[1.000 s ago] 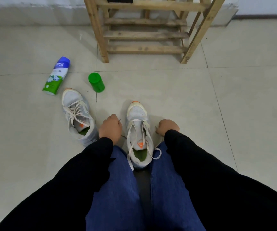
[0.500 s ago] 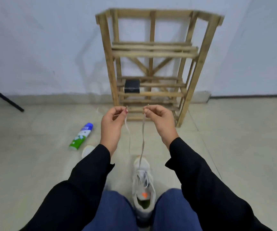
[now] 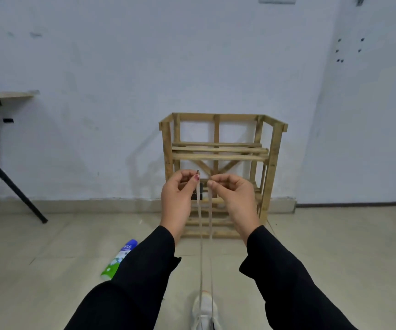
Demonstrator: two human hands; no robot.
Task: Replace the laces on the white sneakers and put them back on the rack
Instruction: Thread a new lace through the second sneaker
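Lace (image 3: pixel 200 234) status: both ends are now held up in front of the rack (image 3: pixel 273 163), at about the height of its middle shelf. A second ago our hands were down at the floor on either side of the sneaker (image 3: pixel 205 310). Since then we've drawn both strands up tight and our head has tipped up with them.

- Left hand (image 3: pixel 176 198): thumb and forefinger pinch one lace tip, other fingers curled.
- Right hand (image 3: pixel 234 198): same pinch on the other tip, just beside the left.
- The two strands run nearly parallel from the rack front down to the sneaker, which sits on the floor well in front of the rack.

Our read is that we're evening the two ends before lacing upward. The lace is seated low in the shoe, most of the threading is still to do, and nothing is on the rack yet.

What we can't see well:
- The sneaker is cut off by the frame bottom and only the toe shows, so we can't tell which eyelets are done.
- The second sneaker isn't in view.
- The spray can (image 3: pixel 118 260), front-left of the rack, is half behind our left sleeve.
- A small dark thing on the rack is mostly behind our hands, so we can't identify it.
- The strands are thin and blurred lower down.
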